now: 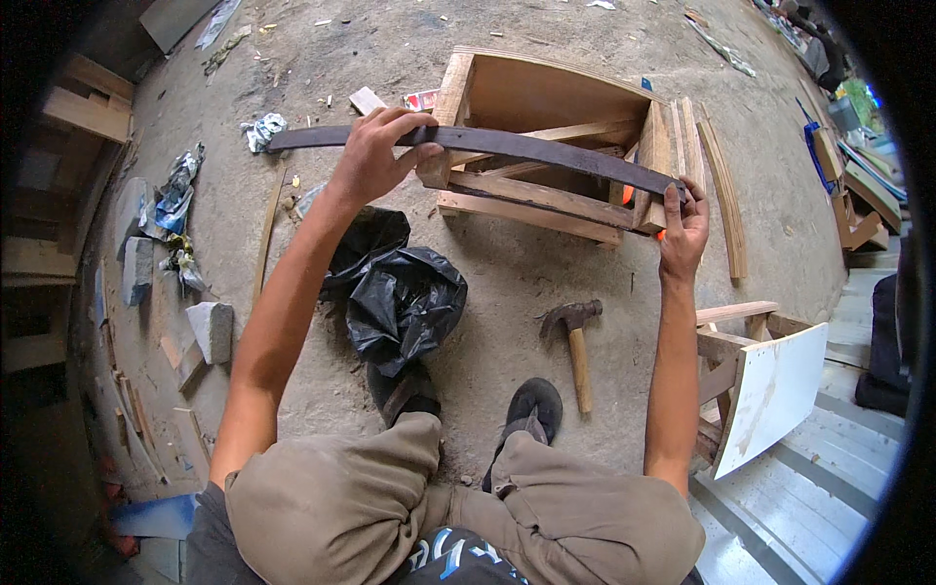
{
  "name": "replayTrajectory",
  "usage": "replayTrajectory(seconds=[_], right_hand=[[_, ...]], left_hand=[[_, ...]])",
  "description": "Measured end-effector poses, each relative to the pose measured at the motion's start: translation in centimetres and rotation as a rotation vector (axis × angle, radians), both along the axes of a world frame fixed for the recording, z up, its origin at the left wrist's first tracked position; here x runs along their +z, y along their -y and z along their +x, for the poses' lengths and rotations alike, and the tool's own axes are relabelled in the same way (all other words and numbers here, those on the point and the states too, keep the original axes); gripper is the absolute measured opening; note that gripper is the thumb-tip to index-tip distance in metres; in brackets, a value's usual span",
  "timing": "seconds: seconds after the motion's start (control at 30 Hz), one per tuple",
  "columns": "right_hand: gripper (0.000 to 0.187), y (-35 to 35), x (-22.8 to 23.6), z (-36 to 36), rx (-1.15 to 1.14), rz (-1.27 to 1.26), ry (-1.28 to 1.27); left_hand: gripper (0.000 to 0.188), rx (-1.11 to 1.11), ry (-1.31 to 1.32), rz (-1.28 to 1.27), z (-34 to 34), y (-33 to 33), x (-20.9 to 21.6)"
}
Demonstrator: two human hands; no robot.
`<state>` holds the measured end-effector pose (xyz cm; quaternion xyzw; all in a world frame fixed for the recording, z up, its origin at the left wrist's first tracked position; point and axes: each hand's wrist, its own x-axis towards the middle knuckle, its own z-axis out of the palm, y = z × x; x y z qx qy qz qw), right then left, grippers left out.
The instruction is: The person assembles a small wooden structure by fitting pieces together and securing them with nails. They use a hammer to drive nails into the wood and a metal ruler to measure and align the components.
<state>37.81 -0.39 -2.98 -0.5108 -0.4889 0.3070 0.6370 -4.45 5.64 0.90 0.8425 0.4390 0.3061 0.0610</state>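
Observation:
A long, dark, flat strip, perhaps rubber or webbing, runs across in front of me. My left hand grips it partway along, fingers over it and thumb beneath, and its free end reaches left past a crumpled scrap. At the right end, my right hand pinches the strip between thumb and fingers. Behind and under the strip, a box-like wooden frame lies on the ground, and the strip hides part of its rails. Both hands are close to the frame's ends.
A claw hammer lies before my right foot. A black plastic bag sits by my left foot. Wooden slats lie right of the frame, near a white-topped wooden piece. Concrete blocks and scraps are at left.

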Motion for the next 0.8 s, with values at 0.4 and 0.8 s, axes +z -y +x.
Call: replayTrajectory(seconds=[0.4,0.8], right_hand=[[0.04,-10.1,1.8,2.0,-0.084,-0.172,0.081],[0.05,-12.6,0.3,1.9,-0.198,-0.246,0.342]], left_hand=[[0.034,0.108,-0.198,0.174,1.5,-10.8,-0.8],[0.046,0.276,-0.201,0.061,4.6,-11.3,-0.9]])
